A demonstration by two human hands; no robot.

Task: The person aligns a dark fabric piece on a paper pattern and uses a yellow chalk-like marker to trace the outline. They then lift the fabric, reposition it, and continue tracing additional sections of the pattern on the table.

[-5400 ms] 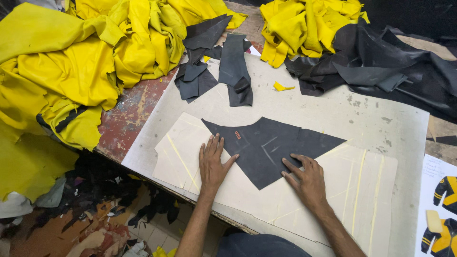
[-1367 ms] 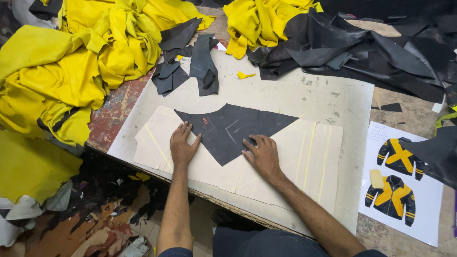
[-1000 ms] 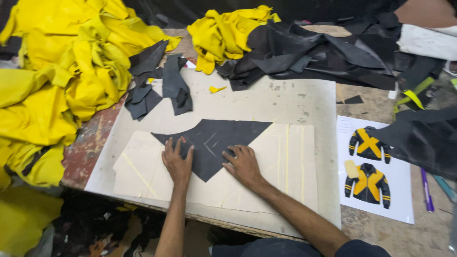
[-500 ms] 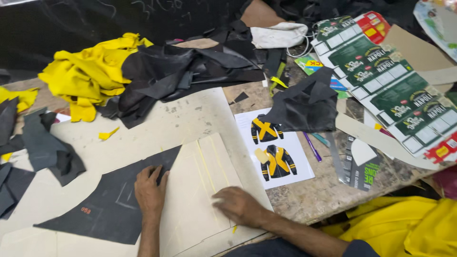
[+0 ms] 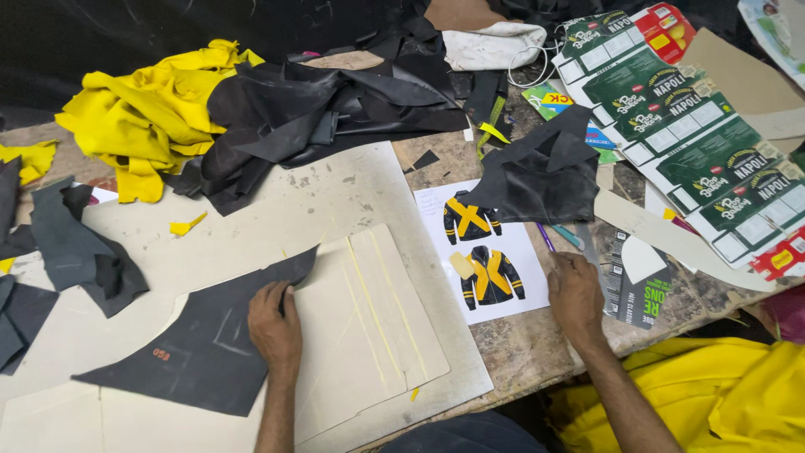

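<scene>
My left hand (image 5: 274,328) lies flat on a dark grey cut leather piece (image 5: 201,352) that rests on a cream cardboard pattern (image 5: 369,327) on the pale cutting board (image 5: 335,193). My right hand (image 5: 575,298) sits palm down on the table to the right, at the edge of a white sheet with two black-and-yellow jacket pictures (image 5: 482,252). A purple pen (image 5: 546,238) and a thin grey tool (image 5: 587,245) lie just beyond its fingers. Neither hand holds anything.
A heap of black leather (image 5: 327,113) and a heap of yellow leather (image 5: 151,117) lie at the back. Another black piece (image 5: 537,172) overlaps the jacket sheet. Flattened green printed cartons (image 5: 688,134) cover the right side. Grey scraps (image 5: 75,252) lie left. Yellow fabric (image 5: 713,394) hangs bottom right.
The view has swung right. My right hand left the cardboard pattern and moved right onto the table beside the jacket sheet. My left hand stays on the dark leather piece.
</scene>
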